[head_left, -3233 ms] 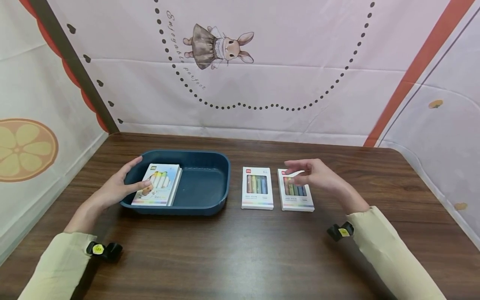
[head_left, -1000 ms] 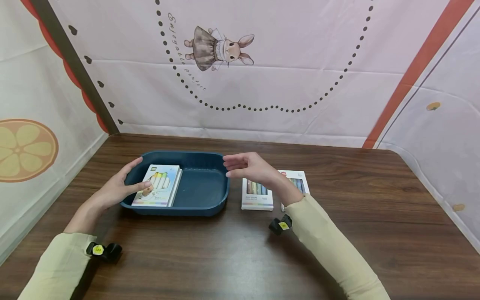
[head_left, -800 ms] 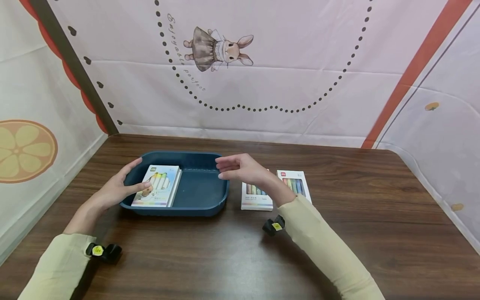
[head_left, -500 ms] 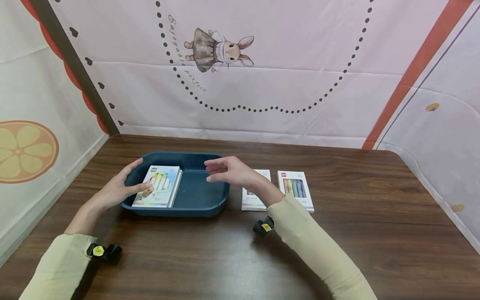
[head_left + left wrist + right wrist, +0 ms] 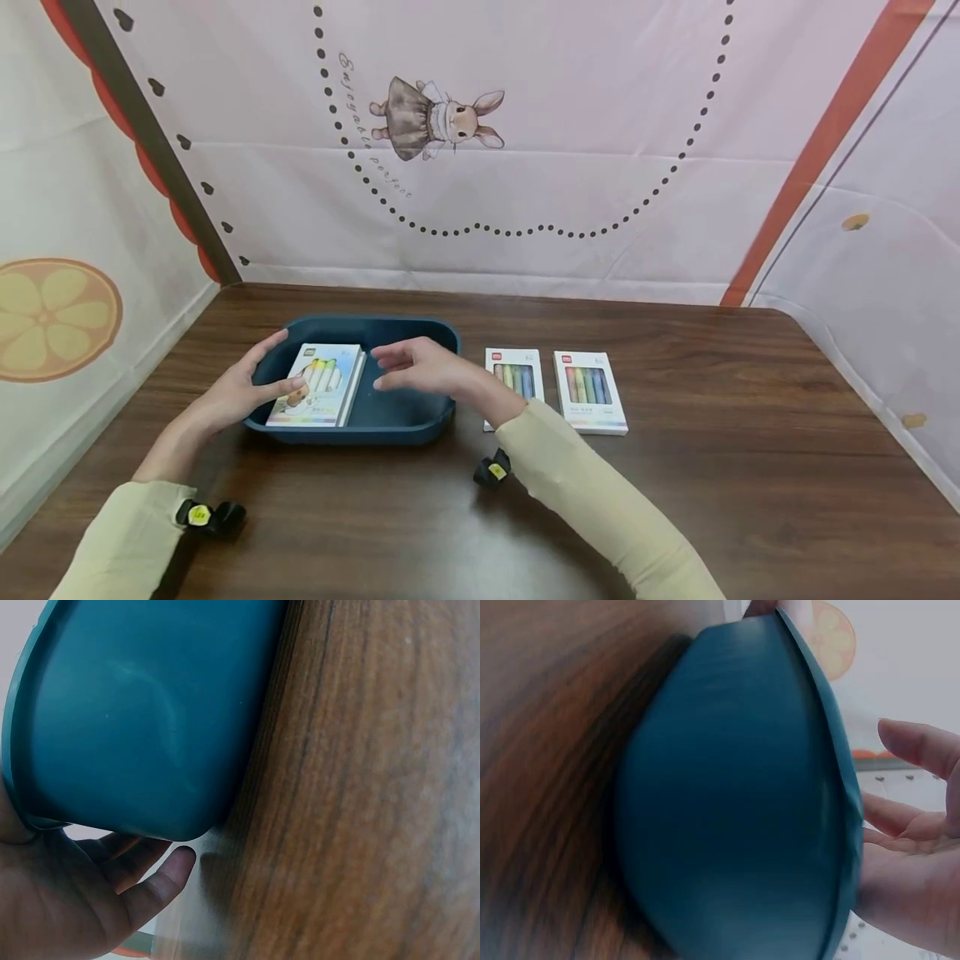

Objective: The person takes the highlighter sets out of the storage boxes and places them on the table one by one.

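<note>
A dark blue plastic tray [image 5: 408,435] stands on the left of the table. In it, against its left side, lie two stacked white boxes [image 5: 326,392] with coloured sticks pictured on top. My left hand [image 5: 238,387] holds the tray's left end; its thumb reaches over the rim, while the fingers [image 5: 161,885] lie along the outside wall. My right hand [image 5: 420,367] hovers over the tray, just right of the stack, fingers slightly bent and nothing in them. In the right wrist view its palm [image 5: 922,840] shows bare above the tray's rim.
To the right of the tray, two white boxes with windows onto coloured sticks lie side by side: a nearer one [image 5: 513,375] partly behind my right forearm, and a farther one [image 5: 591,392]. A printed cloth [image 5: 570,108] hangs behind the brown wooden table [image 5: 712,417].
My right hand has moved left, from above the rightmost box across the other one to over the tray. My left hand and the boxes have stayed put.
</note>
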`<move>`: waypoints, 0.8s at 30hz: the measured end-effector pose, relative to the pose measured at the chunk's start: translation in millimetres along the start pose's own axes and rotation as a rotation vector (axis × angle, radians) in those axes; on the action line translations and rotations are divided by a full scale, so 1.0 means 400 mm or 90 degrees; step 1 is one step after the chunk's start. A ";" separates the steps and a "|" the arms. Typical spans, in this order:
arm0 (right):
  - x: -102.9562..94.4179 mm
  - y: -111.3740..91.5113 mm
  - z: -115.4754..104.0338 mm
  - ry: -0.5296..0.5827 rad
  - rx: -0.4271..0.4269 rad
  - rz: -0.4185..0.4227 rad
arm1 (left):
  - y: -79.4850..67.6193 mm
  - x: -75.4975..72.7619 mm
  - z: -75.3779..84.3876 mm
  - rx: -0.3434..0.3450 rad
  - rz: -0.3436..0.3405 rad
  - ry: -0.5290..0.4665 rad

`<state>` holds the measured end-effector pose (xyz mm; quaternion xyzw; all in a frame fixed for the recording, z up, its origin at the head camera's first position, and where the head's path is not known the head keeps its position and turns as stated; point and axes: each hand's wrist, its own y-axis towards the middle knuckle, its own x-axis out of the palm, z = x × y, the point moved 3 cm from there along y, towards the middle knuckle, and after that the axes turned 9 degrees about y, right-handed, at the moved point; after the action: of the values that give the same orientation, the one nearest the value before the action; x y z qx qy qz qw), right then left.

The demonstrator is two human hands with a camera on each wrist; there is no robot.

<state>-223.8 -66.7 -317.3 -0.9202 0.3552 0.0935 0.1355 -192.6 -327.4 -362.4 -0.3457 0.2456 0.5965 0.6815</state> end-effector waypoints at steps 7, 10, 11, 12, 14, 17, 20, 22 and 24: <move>0.050 0.024 -0.005 -0.020 0.016 0.001 | -0.005 0.003 0.002 0.001 0.006 0.002; 0.067 0.038 -0.008 -0.032 0.022 0.010 | -0.005 0.005 0.003 -0.001 0.010 0.008; 0.072 0.042 -0.009 -0.035 0.022 0.012 | -0.003 0.005 0.004 -0.001 0.011 0.010; 0.077 0.047 -0.009 -0.039 0.021 0.015 | -0.002 0.006 0.004 -0.001 0.013 0.011; 0.090 0.053 -0.009 -0.048 0.020 0.019 | 0.000 0.008 0.004 0.003 0.016 0.014; 0.114 0.059 -0.004 -0.061 0.016 0.017 | -0.002 0.013 0.000 0.007 0.017 0.016; 0.139 0.063 0.002 -0.080 0.014 0.013 | -0.007 0.018 -0.009 0.006 0.014 0.025; 0.151 0.065 0.005 -0.097 0.018 0.020 | -0.008 0.019 -0.013 0.007 0.016 0.033; 0.154 0.069 0.006 -0.107 0.024 0.037 | -0.005 0.018 -0.013 0.015 0.020 0.041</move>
<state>-197.7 -124.1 -341.1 -0.8955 0.3710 0.1676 0.1797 -189.1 -326.9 -370.7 -0.3524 0.2797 0.5931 0.6677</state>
